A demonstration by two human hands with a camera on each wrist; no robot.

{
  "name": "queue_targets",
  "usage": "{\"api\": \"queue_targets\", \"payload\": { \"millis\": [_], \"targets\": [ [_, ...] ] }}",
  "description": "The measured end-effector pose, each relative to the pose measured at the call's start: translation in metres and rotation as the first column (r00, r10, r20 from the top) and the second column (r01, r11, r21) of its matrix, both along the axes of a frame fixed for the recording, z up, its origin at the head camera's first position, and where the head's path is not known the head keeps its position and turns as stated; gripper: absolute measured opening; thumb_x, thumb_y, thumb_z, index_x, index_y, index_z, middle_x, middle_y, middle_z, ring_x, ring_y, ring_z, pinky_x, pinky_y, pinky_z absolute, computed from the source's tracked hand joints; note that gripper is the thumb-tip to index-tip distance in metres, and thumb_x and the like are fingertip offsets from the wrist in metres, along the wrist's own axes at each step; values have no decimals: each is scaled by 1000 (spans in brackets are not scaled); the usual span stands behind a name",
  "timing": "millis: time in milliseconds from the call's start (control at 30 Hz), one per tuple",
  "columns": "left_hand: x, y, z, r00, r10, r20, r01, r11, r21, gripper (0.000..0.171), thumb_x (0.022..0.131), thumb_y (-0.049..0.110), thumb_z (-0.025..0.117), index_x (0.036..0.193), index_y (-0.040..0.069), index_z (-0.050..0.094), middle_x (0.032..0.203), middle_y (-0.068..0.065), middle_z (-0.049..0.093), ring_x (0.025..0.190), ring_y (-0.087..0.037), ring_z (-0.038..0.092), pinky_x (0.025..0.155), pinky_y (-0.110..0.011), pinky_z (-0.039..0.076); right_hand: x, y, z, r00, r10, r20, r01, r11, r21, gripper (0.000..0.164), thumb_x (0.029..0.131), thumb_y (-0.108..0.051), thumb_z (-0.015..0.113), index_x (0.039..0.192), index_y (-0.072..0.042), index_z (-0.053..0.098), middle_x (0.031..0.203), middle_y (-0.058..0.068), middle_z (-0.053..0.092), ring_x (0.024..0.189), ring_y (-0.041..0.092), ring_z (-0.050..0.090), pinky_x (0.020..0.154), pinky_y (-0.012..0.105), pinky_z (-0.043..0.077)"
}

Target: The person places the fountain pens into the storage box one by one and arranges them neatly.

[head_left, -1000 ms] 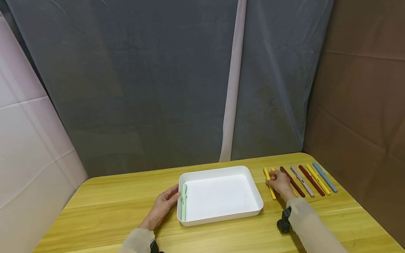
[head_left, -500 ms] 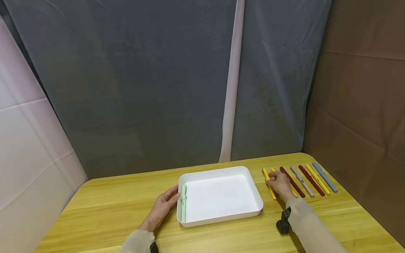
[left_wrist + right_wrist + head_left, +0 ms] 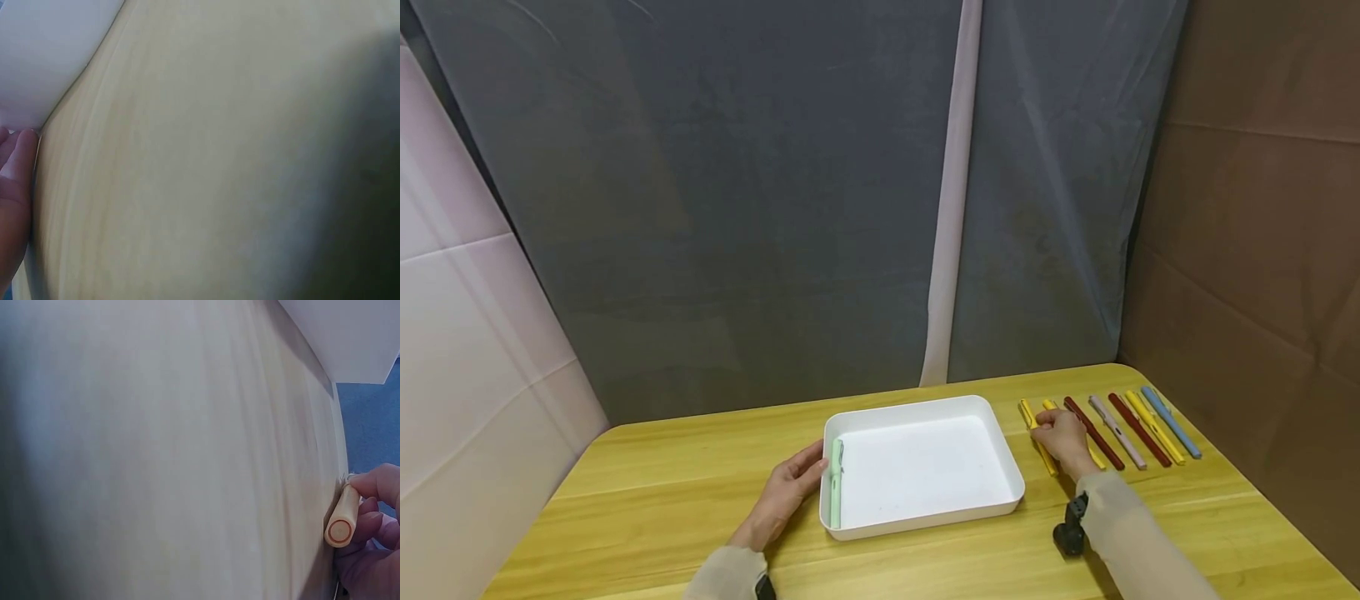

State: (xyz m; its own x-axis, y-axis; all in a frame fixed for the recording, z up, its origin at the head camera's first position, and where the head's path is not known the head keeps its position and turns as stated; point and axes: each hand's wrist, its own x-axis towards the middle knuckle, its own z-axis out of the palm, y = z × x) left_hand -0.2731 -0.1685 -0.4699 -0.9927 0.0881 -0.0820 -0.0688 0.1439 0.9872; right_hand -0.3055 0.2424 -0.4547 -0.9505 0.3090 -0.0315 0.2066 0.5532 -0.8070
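In the head view my left hand (image 3: pixel 784 493) lies against the left side of a white tray (image 3: pixel 925 522), fingertips touching its wall. The left wrist view shows the thumb and fingers at the same wall. A light green capped pen (image 3: pixel 836 492) lies inside the tray along that side. Right of the tray my right hand (image 3: pixel 1064 437) pinches the leftmost yellow pen (image 3: pixel 1046 457), which lies slanted near the table surface. In the right wrist view the thumb and fingers are on the pen, its round end facing the camera. A second yellow pen (image 3: pixel 1050 405) is partly hidden beneath this hand.
Farther right lie a dark red pen (image 3: pixel 1093 432), a lilac pen (image 3: pixel 1117 432), another dark red pen (image 3: pixel 1139 429), a third yellow pen (image 3: pixel 1155 427) and a blue pen (image 3: pixel 1171 422). The wooden table (image 3: pixel 662 467) ends at a grey curtain (image 3: pixel 775 250) behind.
The upper end of the leftmost yellow pen has swung slightly to the left under my right hand. My left hand and the tray have hardly moved.
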Motion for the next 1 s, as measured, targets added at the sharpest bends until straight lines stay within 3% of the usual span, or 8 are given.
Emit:
{"api": "queue_targets", "payload": {
  "millis": [200, 500, 1000],
  "targets": [
    [-1, 0, 0, 1000, 1, 1, -1, 1000, -6, 54, 99, 17, 56, 147, -1, 40, 152, -21, 42, 138, -33, 44, 110, -37, 47, -2, 0, 1, 1000, -6, 2, 6, 1000, 21, 33, 83, -1, 62, 112, 14, 63, 96, 24, 65, 79, 24, 59, 60, 24, 51],
    [-1, 0, 0, 1000, -1, -4, 1, 1000, 3, 53, 99, 18, 57, 147, -1, 41, 151, -21, 43, 137, -31, 45, 105, -31, 50, -2, -4, 4, 1000, -18, -6, 19, 995, 94, 26, 82, -3, 65, 102, 12, 66, 104, 29, 65, 89, 34, 60, 69, 36, 57],
    [-2, 1, -1, 1000, 7, -1, -7, 1000, 18, 53, 99, 17, 57, 146, -1, 42, 150, -21, 44, 135, -29, 47, 103, -28, 52, -1, -5, 2, 999, -43, 8, 42, 996, 77, 21, 85, -5, 67, 98, 11, 65, 99, 25, 64, 82, 29, 56, 62, 28, 49]
  ]
}}
